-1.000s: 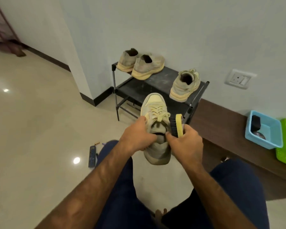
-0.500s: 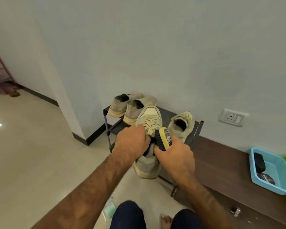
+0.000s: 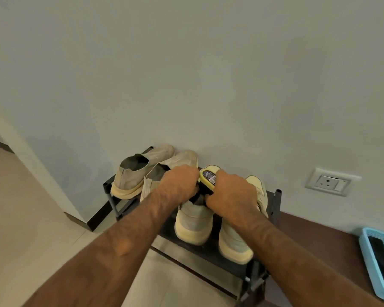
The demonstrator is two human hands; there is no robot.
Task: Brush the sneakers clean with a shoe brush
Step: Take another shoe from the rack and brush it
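In the lower middle of the frame, the left hand (image 3: 179, 185) is gripping a pale yellow sneaker (image 3: 194, 222) at its opening, its fingers curling down over the collar (their tips are hiding behind the hand). Just right of it, the right hand (image 3: 231, 193) is holding the shoe brush (image 3: 208, 176). Its fingers are wrapping around the yellow back, the labelled top is facing the camera, and the dark bristles are pointing down toward the sneaker's mouth. The sneaker's heel is pointing at the camera over the black shoe rack (image 3: 277, 200); whether it is touching the shelf cannot be told. Its mate (image 3: 235, 240) is lying on the rack just to the right, partly under the right forearm. A pair of beige slip-on shoes (image 3: 138, 173) is sitting at the rack's left end, against the wall. Toward the right edge, a wall socket (image 3: 333, 182) is showing above a brown ledge (image 3: 315, 235), and a blue tray (image 3: 365, 244) is holding a dark object (image 3: 381, 257).
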